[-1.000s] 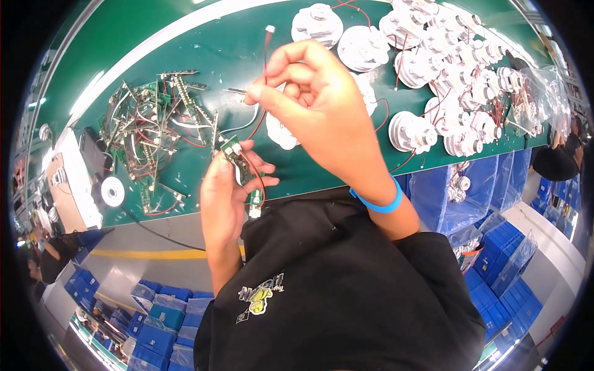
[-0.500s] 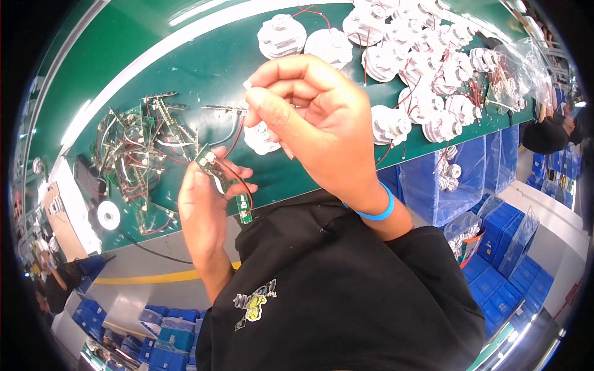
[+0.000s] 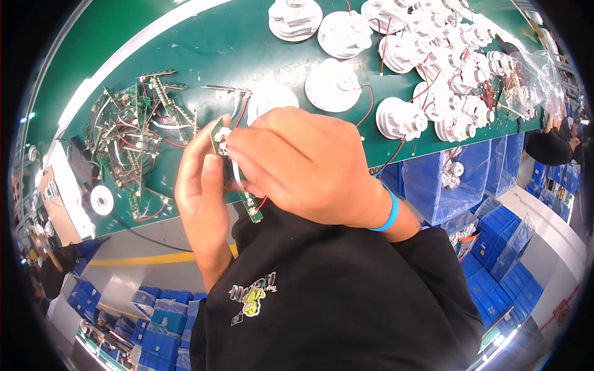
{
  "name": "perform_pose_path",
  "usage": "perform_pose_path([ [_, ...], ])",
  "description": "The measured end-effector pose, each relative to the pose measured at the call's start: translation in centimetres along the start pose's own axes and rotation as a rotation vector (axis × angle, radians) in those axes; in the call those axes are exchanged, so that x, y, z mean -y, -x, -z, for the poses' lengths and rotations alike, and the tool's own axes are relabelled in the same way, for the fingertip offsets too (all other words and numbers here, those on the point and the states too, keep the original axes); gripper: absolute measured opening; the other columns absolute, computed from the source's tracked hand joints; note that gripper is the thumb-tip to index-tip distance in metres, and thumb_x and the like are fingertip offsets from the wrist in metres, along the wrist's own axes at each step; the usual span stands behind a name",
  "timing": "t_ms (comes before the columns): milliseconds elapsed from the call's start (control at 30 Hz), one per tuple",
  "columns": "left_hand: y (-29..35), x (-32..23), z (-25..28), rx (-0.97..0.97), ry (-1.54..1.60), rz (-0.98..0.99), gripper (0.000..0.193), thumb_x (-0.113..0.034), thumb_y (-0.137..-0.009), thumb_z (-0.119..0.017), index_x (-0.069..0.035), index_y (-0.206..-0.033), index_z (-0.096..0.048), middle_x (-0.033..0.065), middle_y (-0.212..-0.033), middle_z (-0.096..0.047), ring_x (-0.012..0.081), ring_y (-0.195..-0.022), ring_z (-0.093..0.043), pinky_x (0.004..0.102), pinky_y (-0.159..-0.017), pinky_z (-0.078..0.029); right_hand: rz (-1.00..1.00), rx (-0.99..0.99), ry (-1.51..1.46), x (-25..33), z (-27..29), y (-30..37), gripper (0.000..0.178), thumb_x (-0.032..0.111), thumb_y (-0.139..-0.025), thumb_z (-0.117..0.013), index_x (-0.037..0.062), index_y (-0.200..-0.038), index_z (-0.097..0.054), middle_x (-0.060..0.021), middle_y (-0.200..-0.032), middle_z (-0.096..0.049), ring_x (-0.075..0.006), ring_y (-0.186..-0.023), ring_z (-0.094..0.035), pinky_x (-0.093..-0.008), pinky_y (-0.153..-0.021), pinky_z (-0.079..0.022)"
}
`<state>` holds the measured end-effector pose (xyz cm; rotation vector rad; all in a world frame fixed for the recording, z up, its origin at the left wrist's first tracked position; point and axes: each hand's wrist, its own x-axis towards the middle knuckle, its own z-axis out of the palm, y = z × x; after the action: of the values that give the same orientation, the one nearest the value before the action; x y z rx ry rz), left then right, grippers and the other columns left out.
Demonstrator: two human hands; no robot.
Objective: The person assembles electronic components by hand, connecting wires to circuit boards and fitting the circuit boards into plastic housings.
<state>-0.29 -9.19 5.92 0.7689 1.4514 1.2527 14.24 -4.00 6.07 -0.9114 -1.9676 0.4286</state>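
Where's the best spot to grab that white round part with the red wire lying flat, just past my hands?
Probably by the rim of the white round part, from straight above. It lies flat on the green table, a low disc with bare table around it, so fingers can close across opposite edges. Keep off its right side, where the red wire curls out.

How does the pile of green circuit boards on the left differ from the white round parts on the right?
The green circuit boards are thin, narrow strips tangled in a loose heap; the white round parts are thick discs, mostly sitting flat and side by side. The boards are green, the discs white. Both lie on the green table and carry red wires.
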Motion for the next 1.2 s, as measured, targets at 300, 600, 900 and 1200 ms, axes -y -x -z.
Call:
perform_pose_path([
  [300, -0.2, 1.1, 1.2, 0.074, -0.113, -0.093, 0.045, -0.025, -0.104, -0.047, 0.001, -0.141, -0.045, -0.0053, -0.091, -0.059, -0.0038, -0.066, -0.039, 0.0151, -0.053, -0.028, 0.064, 0.023, 0.191, -0.1, 0.3, 0.0, 0.031, 0.010, -0.057, -0.069, 0.0057, -0.088, -0.066, -0.0013, -0.076, -0.056, -0.0151, -0.058, -0.056, -0.0252, -0.048, -0.044],
  [600, 0.4, -0.6, -0.2, 0.148, -0.188, -0.066, 0.042, -0.017, -0.103, -0.048, 0.009, -0.135, -0.049, 0.0151, -0.135, -0.056, 0.0162, -0.117, -0.055, 0.0290, -0.099, -0.042, 0.121, 0.097, 0.246, -0.6, 0.6, 0.0, 0.030, 0.014, -0.058, -0.068, 0.0045, -0.087, -0.066, -0.0014, -0.079, -0.056, -0.0152, -0.063, -0.056, -0.0258, -0.051, -0.045],
  [900, 0.9, -1.4, -1.2, 0.089, -0.186, -0.014, 0.037, -0.013, -0.101, -0.047, 0.001, -0.134, -0.055, 0.0102, -0.110, -0.066, 0.0054, -0.064, -0.054, 0.0187, -0.048, -0.043, 0.234, 0.088, 0.293, -1.3, 0.5, 0.2, 0.024, 0.012, -0.062, -0.067, 0.0039, -0.085, -0.065, -0.0008, -0.078, -0.053, -0.0145, -0.061, -0.053, -0.0258, -0.051, -0.044],
  [1200, 0.9, -1.8, -1.0, 0.096, -0.098, 0.100, 0.037, -0.015, -0.102, -0.047, 0.000, -0.135, -0.054, 0.0109, -0.109, -0.065, 0.0092, -0.061, -0.059, 0.0183, -0.045, -0.040, 0.183, 0.180, 0.274, -1.3, 0.5, 0.6, 0.030, 0.009, -0.063, -0.070, 0.0033, -0.093, -0.065, -0.0027, -0.085, -0.059, -0.0155, -0.064, -0.056, -0.0257, -0.052, -0.045],
])
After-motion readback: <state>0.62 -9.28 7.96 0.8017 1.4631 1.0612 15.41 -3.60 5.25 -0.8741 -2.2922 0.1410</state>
